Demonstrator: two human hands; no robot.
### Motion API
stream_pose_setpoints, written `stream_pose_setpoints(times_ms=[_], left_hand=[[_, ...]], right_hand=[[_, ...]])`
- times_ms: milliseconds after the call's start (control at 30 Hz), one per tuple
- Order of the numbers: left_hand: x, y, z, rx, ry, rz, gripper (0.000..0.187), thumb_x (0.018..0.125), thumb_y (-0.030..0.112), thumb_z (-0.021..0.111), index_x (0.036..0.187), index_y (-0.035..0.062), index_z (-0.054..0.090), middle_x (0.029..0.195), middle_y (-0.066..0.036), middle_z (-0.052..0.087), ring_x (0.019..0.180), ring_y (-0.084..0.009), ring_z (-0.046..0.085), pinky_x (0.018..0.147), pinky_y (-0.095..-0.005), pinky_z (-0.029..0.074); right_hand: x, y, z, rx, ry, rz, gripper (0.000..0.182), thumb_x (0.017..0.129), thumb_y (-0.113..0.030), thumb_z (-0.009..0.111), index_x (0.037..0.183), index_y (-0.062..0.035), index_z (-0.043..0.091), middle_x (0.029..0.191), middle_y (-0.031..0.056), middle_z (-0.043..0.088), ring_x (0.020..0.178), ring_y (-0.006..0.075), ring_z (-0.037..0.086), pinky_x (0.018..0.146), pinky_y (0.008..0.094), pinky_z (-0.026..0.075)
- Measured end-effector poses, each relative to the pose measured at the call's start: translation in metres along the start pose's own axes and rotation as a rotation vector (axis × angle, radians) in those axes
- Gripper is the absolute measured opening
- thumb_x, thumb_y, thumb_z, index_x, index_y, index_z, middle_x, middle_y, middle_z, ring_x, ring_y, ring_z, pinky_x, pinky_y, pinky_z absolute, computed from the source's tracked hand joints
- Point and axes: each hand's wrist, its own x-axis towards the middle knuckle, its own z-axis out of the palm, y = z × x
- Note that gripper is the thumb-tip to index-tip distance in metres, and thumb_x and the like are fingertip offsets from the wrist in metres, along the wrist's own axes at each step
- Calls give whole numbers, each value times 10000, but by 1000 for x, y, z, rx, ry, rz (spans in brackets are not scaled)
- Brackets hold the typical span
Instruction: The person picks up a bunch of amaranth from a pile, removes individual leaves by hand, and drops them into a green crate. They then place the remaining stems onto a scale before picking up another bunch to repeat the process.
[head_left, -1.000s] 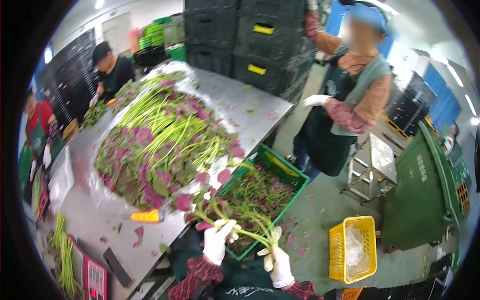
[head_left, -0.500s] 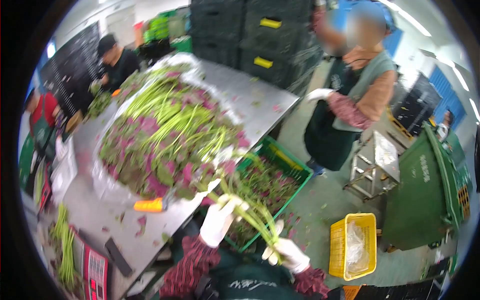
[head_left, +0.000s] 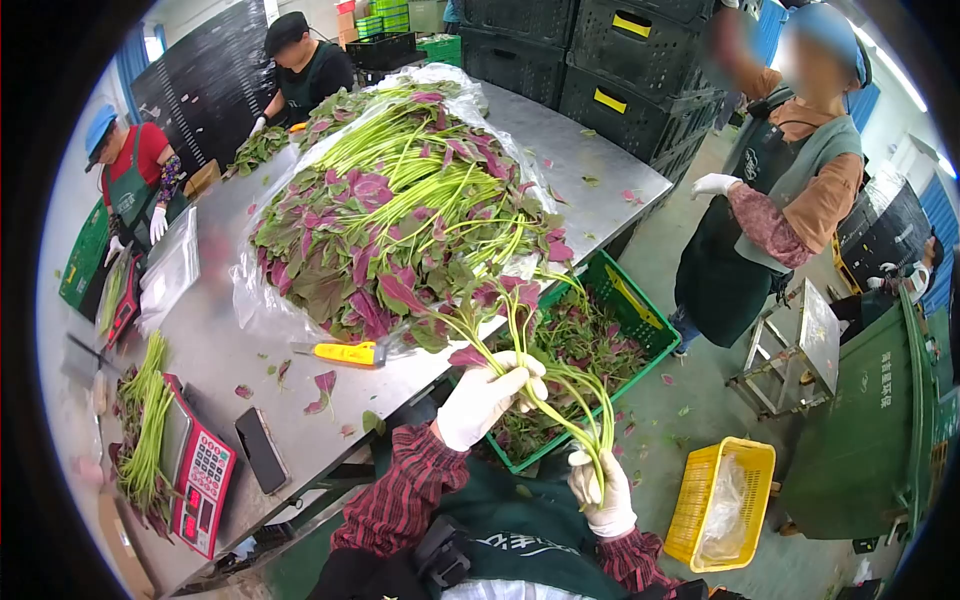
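A few red amaranth stems (head_left: 560, 413) stretch between my two white-gloved hands above the green crate. My left hand (head_left: 488, 400) has its fingers closed around them near the leafy end. Lower and to the right, my right hand (head_left: 604, 495) grips the bunched stem ends. Behind my left hand, a large heap of red amaranth (head_left: 390, 210) lies on clear plastic sheeting on the metal table. A yellow utility knife (head_left: 345, 354) rests at the heap's near edge. Loose greens (head_left: 600, 345) fill part of the green crate (head_left: 652, 325) below my hands.
On the left, a red scale (head_left: 205, 482) carries a bundle of amaranth (head_left: 150, 410), beside a phone (head_left: 261, 450). A yellow basket (head_left: 762, 500) and green bin (head_left: 850, 440) stand right. One person (head_left: 790, 190) stands across the crate; two others work at the table's far left.
The view has swung left, so the table and crates appear farther right and sharper. Both hands keep their hold on the amaranth stems, which now bend more between them.
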Motion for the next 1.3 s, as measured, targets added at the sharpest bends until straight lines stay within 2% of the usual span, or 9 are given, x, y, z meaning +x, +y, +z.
stream_pose_setpoints(times_ms=[167, 333, 467, 567, 767, 833, 1033, 1167, 1300], left_hand=[[-8, -8, -9, -69, 9, 36, 185, 934, 113, 437, 1056, 12, 532, 862, -84, 607, 763, -148, 560, 694, -253, 430], [-20, 3, -21, -90, 16, 181, 197, 937, 162, 444, 1038, 10, 520, 787, -62, 577, 719, -140, 549, 644, -253, 419], [-28, 9, -30, 44, 62, 149, 180, 930, 170, 461, 999, 18, 530, 779, -62, 567, 712, -144, 542, 657, -264, 418], [-34, 11, -28, 136, 127, 90, 152, 931, 149, 445, 970, 29, 529, 775, -54, 566, 719, -138, 549, 642, -263, 411], [-37, 20, -26, 441, 189, -1, 181, 914, 147, 472, 1013, 21, 557, 816, -49, 606, 715, -101, 534, 645, -231, 411], [-38, 21, -27, 445, 187, 5, 188, 915, 190, 495, 1020, 53, 570, 812, -4, 609, 698, -66, 526, 624, -196, 400], [-31, 29, -21, 330, 379, 67, 180, 877, 133, 562, 979, -12, 588, 762, -68, 624, 573, -91, 537, 523, -201, 419], [-22, 24, -20, 273, 439, 108, 196, 877, 139, 564, 990, -21, 578, 764, -72, 622, 574, -93, 545, 517, -209, 429], [-15, 17, -25, 266, 469, 183, 212, 880, 153, 564, 985, -32, 569, 784, -81, 623, 583, -107, 566, 518, -216, 452]], right_hand=[[6, 4, -4, 194, 174, 62, 391, 953, -320, 396, 907, 29, 566, 511, 23, 441, 424, 129, 378, 441, 251, 302], [19, 10, -22, 112, 103, 4, 257, 914, -247, 501, 830, -9, 549, 646, 53, 499, 552, 158, 454, 510, 275, 361], [32, -12, -41, 103, 200, -53, 256, 892, -240, 545, 862, 14, 560, 616, -2, 456, 496, 58, 370, 450, 208, 306], [38, -36, -18, 54, 0, -14, 310, 933, -177, 444, 943, 112, 557, 476, -69, 311, 406, 26, 280, 385, 169, 243], [60, -24, 13, -397, -76, 19, 311, 934, -168, 415, 961, 98, 574, 477, -88, 322, 388, 11, 279, 383, 167, 222], [70, -19, 18, -550, 44, 1, 307, 940, -167, 407, 979, 71, 596, 488, -96, 315, 401, 2, 265, 390, 177, 201], [55, -4, 62, -739, 32, 145, 350, 807, -96, 578, 1146, -12, 586, 596, -81, 445, 461, 1, 359, 426, 169, 257], [47, 22, 62, -854, 4, 172, 358, 747, -131, 703, 1077, -22, 615, 630, -54, 516, 484, 14, 422, 439, 174, 314], [45, 24, 65, -918, 88, 145, 261, 759, -168, 697, 966, -17, 647, 631, -37, 555, 460, 13, 414, 425, 182, 313]])
